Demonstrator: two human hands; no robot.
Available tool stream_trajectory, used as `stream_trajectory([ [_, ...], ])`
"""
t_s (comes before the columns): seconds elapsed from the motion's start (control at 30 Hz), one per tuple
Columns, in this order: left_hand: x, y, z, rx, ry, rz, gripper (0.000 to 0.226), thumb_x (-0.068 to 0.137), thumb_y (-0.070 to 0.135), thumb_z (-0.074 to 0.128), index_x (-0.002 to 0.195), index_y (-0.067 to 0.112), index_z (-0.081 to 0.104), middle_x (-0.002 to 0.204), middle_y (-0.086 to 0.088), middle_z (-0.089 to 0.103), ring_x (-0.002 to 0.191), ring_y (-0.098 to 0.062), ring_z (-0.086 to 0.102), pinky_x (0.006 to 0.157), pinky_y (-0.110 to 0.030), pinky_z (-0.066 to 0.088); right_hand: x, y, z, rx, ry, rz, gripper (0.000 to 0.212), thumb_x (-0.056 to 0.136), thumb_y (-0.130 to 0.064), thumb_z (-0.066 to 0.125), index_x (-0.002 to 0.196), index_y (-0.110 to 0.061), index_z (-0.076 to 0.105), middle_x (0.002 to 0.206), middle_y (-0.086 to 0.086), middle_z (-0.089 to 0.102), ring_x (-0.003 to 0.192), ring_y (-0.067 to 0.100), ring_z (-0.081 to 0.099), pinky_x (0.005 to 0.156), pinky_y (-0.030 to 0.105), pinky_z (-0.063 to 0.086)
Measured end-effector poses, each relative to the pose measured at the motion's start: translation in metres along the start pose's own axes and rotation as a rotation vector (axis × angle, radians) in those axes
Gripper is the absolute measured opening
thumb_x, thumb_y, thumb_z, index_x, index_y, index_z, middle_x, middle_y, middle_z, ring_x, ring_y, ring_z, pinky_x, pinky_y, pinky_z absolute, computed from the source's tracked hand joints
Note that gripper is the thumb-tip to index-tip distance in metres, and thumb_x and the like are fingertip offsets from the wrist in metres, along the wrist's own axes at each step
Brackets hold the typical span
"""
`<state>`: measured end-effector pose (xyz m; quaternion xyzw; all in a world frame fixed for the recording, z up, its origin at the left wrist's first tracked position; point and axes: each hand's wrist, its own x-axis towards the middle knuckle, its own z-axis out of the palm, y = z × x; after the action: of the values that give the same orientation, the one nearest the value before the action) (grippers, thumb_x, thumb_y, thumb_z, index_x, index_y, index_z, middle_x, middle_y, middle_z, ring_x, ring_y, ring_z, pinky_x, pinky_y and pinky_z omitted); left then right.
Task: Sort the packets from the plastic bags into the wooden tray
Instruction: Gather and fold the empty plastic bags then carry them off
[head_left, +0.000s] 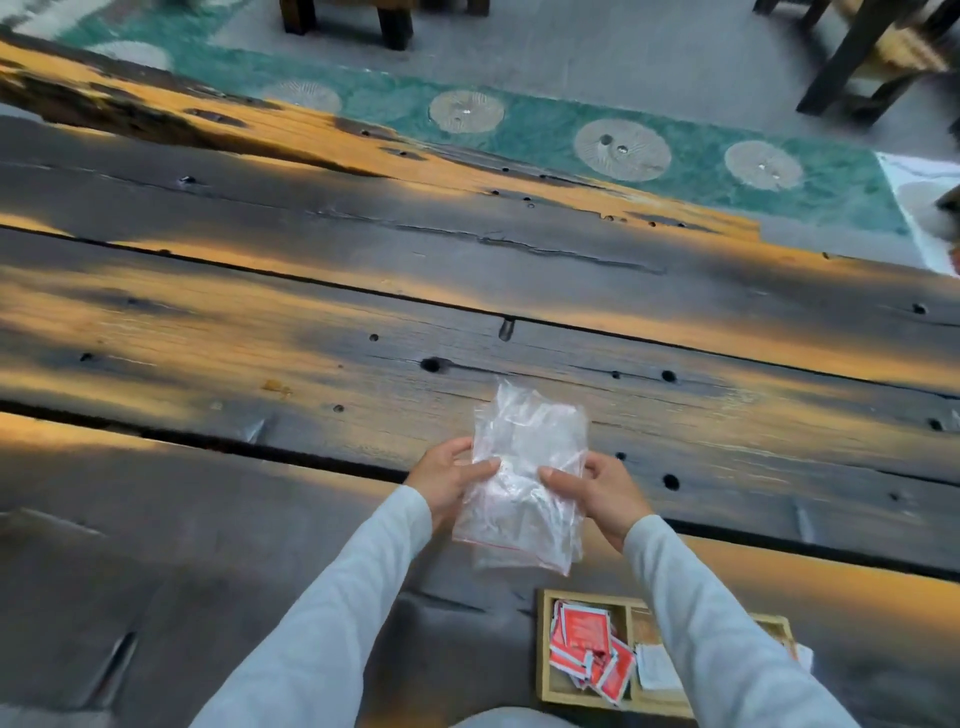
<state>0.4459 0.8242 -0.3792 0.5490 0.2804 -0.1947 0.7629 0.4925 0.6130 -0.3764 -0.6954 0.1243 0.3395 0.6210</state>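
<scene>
Packets: red ones (587, 649) lie heaped in the tray's left compartment, white ones (657, 667) in the next compartment to the right; the right sleeve hides the rest. The tray (545, 644) rests on the table (311, 322), near the edge closest to the person and just below the hands. Bags (524, 483), clear plastic and apparently more than one stacked flat, are held above the table, beyond the tray. Left hand (447, 480) pinches the stack's left edge, thumb on top; right hand (597, 491) pinches the right edge likewise. Both are closed on the plastic.

Long axis of the stack runs away from the person, tilted slightly right at the near end. The red-lined end, probably the zip mouth, points toward the person and the tray; the crumpled far end points away. Whether any packets remain inside cannot be told through the creased film.

Risks, as judged: slick film may slide between thumb and fingers, dropping one layer. If the mouth is open and faces down, loose contents could spill into the wrong compartment or beside the tray.
</scene>
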Motion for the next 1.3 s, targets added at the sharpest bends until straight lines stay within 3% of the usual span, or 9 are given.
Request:
stream_trajectory([
  [0.2, -0.036, -0.012, 0.016, 0.055, -0.118, 0.057, 0.033, 0.082, -0.002, 0.073, 0.113, 0.008, 0.069, 0.103, -0.016, 0.077, 0.089, -0.030, 0.075, 0.073, -0.035, 0.061, -0.070, 0.018, -0.021, 0.075, -0.086, -0.061, 0.031, 0.091, -0.002, 0.071, 0.121, -0.009, 0.068, 0.110, 0.018, 0.078, 0.098, 0.034, 0.075, 0.088, 0.043, 0.061],
  [0.47, -0.060, -0.029, 0.054, 0.112, -0.228, 0.071, 0.028, 0.084, -0.013, 0.064, 0.109, 0.000, 0.068, 0.098, -0.016, 0.074, 0.083, -0.023, 0.073, 0.076, -0.029, 0.061, -0.134, 0.054, -0.051, 0.141, 0.087, -0.179, 0.028, 0.093, -0.001, 0.068, 0.117, -0.015, 0.072, 0.101, 0.013, 0.080, 0.086, 0.021, 0.075, 0.071, 0.032, 0.058],
  [0.67, -0.080, -0.035, 0.085, 0.184, -0.310, 0.117, 0.040, 0.079, -0.022, 0.056, 0.067, 0.009, 0.078, 0.092, -0.012, 0.078, 0.081, -0.026, 0.073, 0.066, -0.028, 0.061, -0.171, 0.071, -0.078, 0.245, 0.200, -0.305, 0.050, 0.085, 0.026, 0.053, 0.067, -0.012, 0.082, 0.084, 0.003, 0.082, 0.078, 0.013, 0.077, 0.065, 0.021, 0.059],
  [0.87, -0.108, -0.041, 0.144, 0.150, -0.440, 0.147, 0.047, 0.086, -0.020, 0.041, 0.063, 0.002, 0.075, 0.108, -0.016, 0.076, 0.100, -0.029, 0.072, 0.072, -0.031, 0.061, -0.213, 0.095, -0.120, 0.273, 0.296, -0.440, 0.056, 0.079, 0.033, 0.045, 0.057, -0.008, 0.077, 0.092, 0.008, 0.082, 0.088, 0.020, 0.078, 0.069, 0.025, 0.060],
  [0.93, -0.117, -0.048, 0.169, 0.088, -0.465, 0.108, 0.041, 0.091, -0.012, 0.038, 0.076, -0.001, 0.074, 0.114, -0.019, 0.073, 0.109, -0.035, 0.069, 0.075, -0.034, 0.060, -0.231, 0.104, -0.140, 0.260, 0.344, -0.468, 0.055, 0.079, 0.032, 0.045, 0.056, -0.008, 0.077, 0.095, 0.007, 0.082, 0.091, 0.022, 0.077, 0.070, 0.026, 0.060],
  [1.03, -0.130, -0.062, 0.209, 0.077, -0.521, -0.018, 0.033, 0.101, 0.029, 0.045, 0.120, 0.012, 0.066, 0.121, -0.021, 0.070, 0.115, -0.038, 0.065, 0.095, -0.049, 0.052, -0.260, 0.119, -0.168, 0.216, 0.411, -0.509, 0.059, 0.078, 0.032, 0.045, 0.055, -0.013, 0.076, 0.095, 0.003, 0.083, 0.095, 0.020, 0.076, 0.074, 0.025, 0.060],
  [1.1, -0.141, -0.073, 0.241, 0.206, -0.551, -0.027, 0.039, 0.094, 0.043, 0.055, 0.128, 0.025, 0.060, 0.120, -0.018, 0.071, 0.110, -0.033, 0.069, 0.094, -0.046, 0.054, -0.281, 0.132, -0.188, 0.182, 0.447, -0.534, 0.062, 0.076, 0.033, 0.043, 0.055, -0.014, 0.076, 0.096, 0.003, 0.082, 0.101, 0.018, 0.076, 0.082, 0.028, 0.061],
  [1.2, -0.155, -0.095, 0.282, 0.462, -0.603, 0.164, 0.041, 0.081, 0.019, 0.076, 0.121, 0.025, 0.065, 0.112, -0.007, 0.075, 0.097, -0.021, 0.072, 0.076, -0.028, 0.058, -0.314, 0.149, -0.218, 0.170, 0.481, -0.543, 0.056, 0.076, 0.035, 0.041, 0.056, -0.006, 0.073, 0.091, -0.002, 0.083, 0.094, 0.012, 0.077, 0.077, 0.026, 0.060],
  [1.3, -0.168, -0.121, 0.322, 0.614, -0.696, 0.244, 0.022, 0.071, 0.001, 0.084, 0.088, 0.012, 0.074, 0.108, -0.001, 0.074, 0.103, -0.016, 0.068, 0.083, -0.030, 0.056, -0.348, 0.172, -0.252, 0.198, 0.544, -0.542, 0.054, 0.076, 0.034, 0.043, 0.056, -0.005, 0.073, 0.090, -0.005, 0.083, 0.091, 0.009, 0.077, 0.074, 0.021, 0.058],
])
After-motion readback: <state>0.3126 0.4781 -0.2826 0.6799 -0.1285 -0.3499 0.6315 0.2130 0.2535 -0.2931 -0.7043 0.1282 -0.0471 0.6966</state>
